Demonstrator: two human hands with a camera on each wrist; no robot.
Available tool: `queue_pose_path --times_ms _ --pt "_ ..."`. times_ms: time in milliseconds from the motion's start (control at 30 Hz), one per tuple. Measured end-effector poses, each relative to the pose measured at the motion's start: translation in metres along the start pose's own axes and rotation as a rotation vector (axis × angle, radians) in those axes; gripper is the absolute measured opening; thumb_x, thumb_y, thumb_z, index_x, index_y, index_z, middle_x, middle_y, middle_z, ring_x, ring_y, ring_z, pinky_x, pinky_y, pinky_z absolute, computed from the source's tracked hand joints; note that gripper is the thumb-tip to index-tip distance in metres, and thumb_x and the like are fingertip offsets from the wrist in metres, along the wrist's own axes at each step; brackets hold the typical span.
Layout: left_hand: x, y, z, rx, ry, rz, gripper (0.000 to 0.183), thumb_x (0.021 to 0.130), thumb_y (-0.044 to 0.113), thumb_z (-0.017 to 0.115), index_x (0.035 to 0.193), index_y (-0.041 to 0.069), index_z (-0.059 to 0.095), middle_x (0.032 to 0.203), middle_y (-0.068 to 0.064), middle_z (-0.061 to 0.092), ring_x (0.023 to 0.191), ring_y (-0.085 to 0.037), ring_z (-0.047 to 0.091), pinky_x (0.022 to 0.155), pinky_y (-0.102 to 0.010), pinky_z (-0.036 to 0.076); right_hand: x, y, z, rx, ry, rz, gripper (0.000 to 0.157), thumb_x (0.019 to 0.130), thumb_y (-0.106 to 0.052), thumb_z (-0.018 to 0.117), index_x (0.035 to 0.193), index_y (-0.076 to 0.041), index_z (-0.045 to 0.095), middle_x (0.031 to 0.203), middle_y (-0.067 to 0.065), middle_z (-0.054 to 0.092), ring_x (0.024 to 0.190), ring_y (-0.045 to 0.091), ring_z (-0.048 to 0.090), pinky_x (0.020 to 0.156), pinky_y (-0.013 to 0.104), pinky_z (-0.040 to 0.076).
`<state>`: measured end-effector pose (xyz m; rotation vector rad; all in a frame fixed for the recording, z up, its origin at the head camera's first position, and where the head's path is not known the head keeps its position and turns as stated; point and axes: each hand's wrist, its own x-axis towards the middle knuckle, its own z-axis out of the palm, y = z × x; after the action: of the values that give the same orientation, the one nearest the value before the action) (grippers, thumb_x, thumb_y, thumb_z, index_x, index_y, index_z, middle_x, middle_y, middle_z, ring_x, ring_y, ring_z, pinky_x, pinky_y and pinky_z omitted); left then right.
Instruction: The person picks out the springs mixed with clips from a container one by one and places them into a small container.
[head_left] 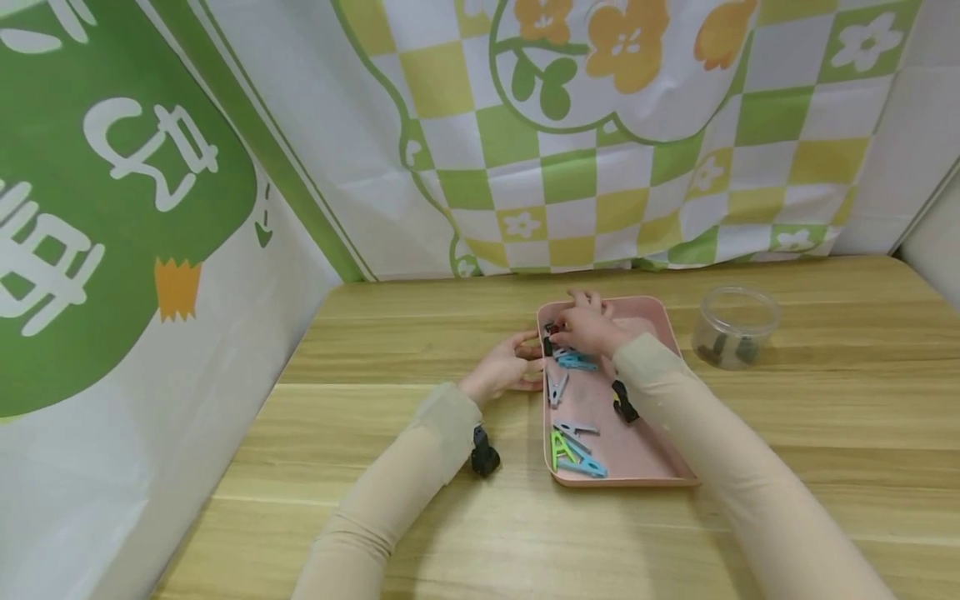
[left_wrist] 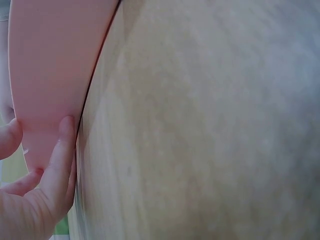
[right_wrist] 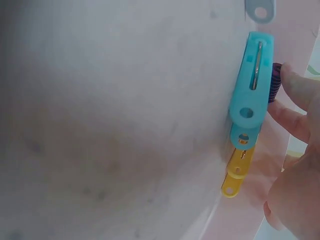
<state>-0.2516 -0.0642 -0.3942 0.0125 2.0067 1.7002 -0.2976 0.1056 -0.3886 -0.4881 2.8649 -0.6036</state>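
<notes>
A pink tray (head_left: pixel 615 450) lies on the table with several clothespins in it. My left hand (head_left: pixel 504 368) is at its left wall; in the left wrist view straight fingers (left_wrist: pixel 62 150) lie along the outer wall and the thumb comes to the rim. Over the tray's far left corner, my right hand (head_left: pixel 592 329) pinches a small dark ridged piece (right_wrist: pixel 275 82) between thumb and finger. Beside it a turquoise clothespin (right_wrist: pixel 252 80) stands in front of another turquoise one and yellow clothespins (right_wrist: pixel 238 167). A grey clothespin (head_left: pixel 556 388) lies nearer, along the left wall.
A lime-green clothespin (head_left: pixel 561 450) lies with grey and blue ones in the tray's near left corner. Right of the tray stands a clear round jar (head_left: pixel 735 327) with dark pieces inside. A checked cloth (head_left: pixel 600 192) hangs behind the wooden table (head_left: pixel 375 350).
</notes>
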Motion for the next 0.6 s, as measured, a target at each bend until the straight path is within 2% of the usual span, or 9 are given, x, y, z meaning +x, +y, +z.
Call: queue_pose_path --times_ms 433,600 --pt "-0.0006 -0.0008 -0.0005 -0.017 -0.017 0.015 0.06 0.095 -0.001 0.051 0.149 0.012 0.029 0.134 -0.021 0.045 0.111 -0.03 0.055 0.09 -0.044 0.054 -0.0018 -0.0004 -0.0031 0.031 -0.009 0.02 0.034 0.093 -0.034 0.061 0.112 -0.007 0.067 0.156 0.02 0.011 0.14 0.045 0.004 0.109 0.065 0.01" --pt "-0.0005 -0.0011 -0.001 -0.003 -0.014 0.022 0.058 0.095 0.0 0.051 0.148 0.011 0.029 0.135 -0.022 0.045 0.114 -0.031 0.055 0.09 -0.044 0.054 -0.0026 -0.0001 -0.0076 0.058 -0.004 -0.006 0.038 0.094 -0.033 0.059 0.118 -0.004 0.064 0.155 0.022 0.013 0.139 0.046 0.007 0.108 0.067 0.013"
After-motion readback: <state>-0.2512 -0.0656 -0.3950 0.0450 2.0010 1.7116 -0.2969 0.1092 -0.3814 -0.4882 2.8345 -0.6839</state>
